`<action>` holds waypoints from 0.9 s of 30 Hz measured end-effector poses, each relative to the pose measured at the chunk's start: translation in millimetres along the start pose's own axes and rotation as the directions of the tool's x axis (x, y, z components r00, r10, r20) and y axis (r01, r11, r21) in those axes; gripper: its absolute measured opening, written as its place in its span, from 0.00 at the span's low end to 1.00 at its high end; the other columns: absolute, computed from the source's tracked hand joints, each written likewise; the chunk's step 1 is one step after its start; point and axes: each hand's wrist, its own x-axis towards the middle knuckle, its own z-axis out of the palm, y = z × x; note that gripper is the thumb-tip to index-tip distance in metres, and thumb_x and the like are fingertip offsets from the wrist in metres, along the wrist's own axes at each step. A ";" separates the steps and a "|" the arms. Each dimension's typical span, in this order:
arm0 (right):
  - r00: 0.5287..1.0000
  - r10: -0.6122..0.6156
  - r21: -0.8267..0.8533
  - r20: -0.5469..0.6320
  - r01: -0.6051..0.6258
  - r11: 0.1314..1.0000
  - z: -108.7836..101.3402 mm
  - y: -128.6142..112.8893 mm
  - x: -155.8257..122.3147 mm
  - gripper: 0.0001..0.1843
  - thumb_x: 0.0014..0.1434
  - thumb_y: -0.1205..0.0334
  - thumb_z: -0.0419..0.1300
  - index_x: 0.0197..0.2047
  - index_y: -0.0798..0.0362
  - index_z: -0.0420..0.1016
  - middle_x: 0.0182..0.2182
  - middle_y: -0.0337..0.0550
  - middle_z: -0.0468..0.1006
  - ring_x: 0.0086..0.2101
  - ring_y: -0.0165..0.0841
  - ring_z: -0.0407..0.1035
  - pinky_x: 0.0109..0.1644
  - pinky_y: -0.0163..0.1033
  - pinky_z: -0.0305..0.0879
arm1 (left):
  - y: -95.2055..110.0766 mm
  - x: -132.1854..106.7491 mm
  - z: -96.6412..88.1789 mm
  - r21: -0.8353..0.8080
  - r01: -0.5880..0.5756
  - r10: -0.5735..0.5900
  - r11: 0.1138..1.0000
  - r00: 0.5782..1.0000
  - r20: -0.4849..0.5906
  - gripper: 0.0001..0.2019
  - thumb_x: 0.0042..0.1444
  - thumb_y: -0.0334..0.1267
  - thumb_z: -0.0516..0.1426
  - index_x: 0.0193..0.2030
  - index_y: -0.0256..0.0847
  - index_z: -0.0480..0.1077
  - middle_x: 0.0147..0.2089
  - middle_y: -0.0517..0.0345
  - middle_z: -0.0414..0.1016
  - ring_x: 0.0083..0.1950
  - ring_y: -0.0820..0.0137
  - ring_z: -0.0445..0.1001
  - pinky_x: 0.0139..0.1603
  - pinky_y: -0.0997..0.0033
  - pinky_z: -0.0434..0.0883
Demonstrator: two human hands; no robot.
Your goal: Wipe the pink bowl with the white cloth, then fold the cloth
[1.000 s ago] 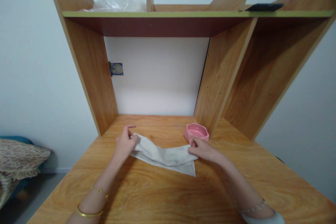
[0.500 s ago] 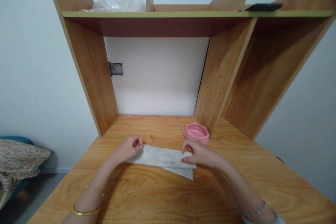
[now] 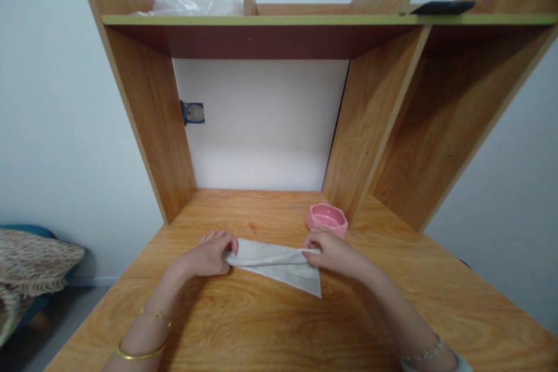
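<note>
A pale grey-white cloth [image 3: 274,261], folded into a long strip, lies on the wooden desk between my hands. At its left end my left hand [image 3: 214,253] pinches the cloth, thumb below and fingers above. My right hand [image 3: 326,251] grips the upper right part of the strip between thumb and fingers. A lower layer sticks out as a pointed corner at the bottom right. Just behind my right hand stands a pink ashtray-like dish [image 3: 326,220] with an angular rim.
Wooden side panels and a shelf [image 3: 279,20] with a green edge frame the desk [image 3: 261,325]. Up on the shelf are a clear plastic bag [image 3: 196,0] and a flat black object [image 3: 443,7]. A fringed woven cover [image 3: 37,256] hangs at far left.
The strip's near edge has been lifted and folded away from me, so it looks narrower. My left hand has closed around the left end; my right thumb and fingers have come together on the cloth.
</note>
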 end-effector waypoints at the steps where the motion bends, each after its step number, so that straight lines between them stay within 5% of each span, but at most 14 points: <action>1: 1.000 -0.007 0.017 -0.020 0.007 1.000 -2.3 -0.1 0.4 0.05 0.46 0.64 0.53 0.25 0.55 0.69 0.26 0.42 0.71 0.30 0.32 0.63 0.32 0.34 0.56 | -1.5 1.0 -0.5 -0.010 0.008 -0.008 1.000 1.000 -0.016 0.14 0.37 0.30 0.53 0.35 0.43 0.64 0.37 0.61 0.66 0.42 0.65 0.63 0.43 0.67 0.58; 5: 0.994 -0.017 0.082 -0.105 0.026 0.996 -9.4 -1.3 0.3 0.04 0.46 0.65 0.53 0.24 0.55 0.66 0.23 0.39 0.67 0.26 0.29 0.61 0.28 0.32 0.53 | -6.3 7.3 -1.5 -0.028 0.076 -0.079 0.997 0.984 -0.162 0.08 0.43 0.32 0.51 0.33 0.42 0.64 0.33 0.61 0.69 0.39 0.66 0.66 0.42 0.67 0.57; 9: 0.996 0.015 0.149 -0.092 -0.002 0.989 -7.0 -1.6 -0.2 0.03 0.46 0.64 0.54 0.25 0.55 0.66 0.20 0.35 0.65 0.23 0.27 0.58 0.24 0.30 0.51 | -4.0 13.2 -2.3 0.077 0.135 -0.088 0.988 0.891 -0.445 0.07 0.49 0.34 0.49 0.35 0.43 0.65 0.39 0.57 0.70 0.45 0.62 0.63 0.44 0.63 0.54; 11: 0.999 0.036 0.164 -0.017 -0.033 0.986 -2.0 -2.8 -0.5 0.03 0.46 0.64 0.55 0.25 0.55 0.66 0.19 0.34 0.65 0.22 0.25 0.58 0.22 0.29 0.49 | -1.3 13.9 -3.2 0.132 0.142 -0.056 0.981 0.862 -0.504 0.08 0.50 0.33 0.49 0.36 0.44 0.66 0.42 0.56 0.69 0.47 0.61 0.61 0.46 0.62 0.53; 17: 0.980 0.044 0.104 0.192 -0.064 0.993 9.2 -14.9 -2.2 0.11 0.43 0.55 0.61 0.27 0.54 0.71 0.20 0.34 0.66 0.21 0.25 0.58 0.21 0.29 0.48 | 3.0 8.8 -6.7 0.155 0.148 -0.089 0.977 0.937 -0.339 0.09 0.46 0.28 0.48 0.28 0.43 0.68 0.35 0.58 0.73 0.42 0.64 0.66 0.43 0.63 0.54; 21: 0.987 0.126 0.021 0.101 -0.129 0.991 6.8 -11.8 -1.0 0.13 0.46 0.53 0.58 0.31 0.54 0.71 0.23 0.38 0.69 0.24 0.27 0.60 0.24 0.31 0.50 | 3.4 9.1 -7.1 0.108 0.123 -0.082 0.987 0.942 -0.325 0.10 0.46 0.28 0.48 0.26 0.41 0.68 0.34 0.57 0.73 0.39 0.65 0.67 0.41 0.65 0.56; 24: 0.976 0.214 -0.021 0.025 -0.214 0.977 6.4 0.0 -1.4 0.16 0.46 0.56 0.57 0.37 0.56 0.69 0.28 0.42 0.71 0.28 0.30 0.63 0.28 0.32 0.53 | 5.3 12.5 -2.8 0.036 -0.028 0.038 0.999 0.938 -0.345 0.11 0.46 0.27 0.47 0.27 0.41 0.69 0.33 0.57 0.72 0.39 0.66 0.66 0.41 0.68 0.57; 27: 0.947 0.305 0.026 0.099 -0.309 0.951 9.5 10.2 -3.3 0.13 0.44 0.56 0.58 0.33 0.55 0.69 0.26 0.41 0.71 0.27 0.31 0.64 0.28 0.32 0.53 | 9.3 16.6 6.4 -0.053 -0.211 0.184 0.976 0.931 -0.317 0.14 0.46 0.26 0.47 0.30 0.43 0.71 0.31 0.59 0.71 0.38 0.68 0.65 0.42 0.70 0.58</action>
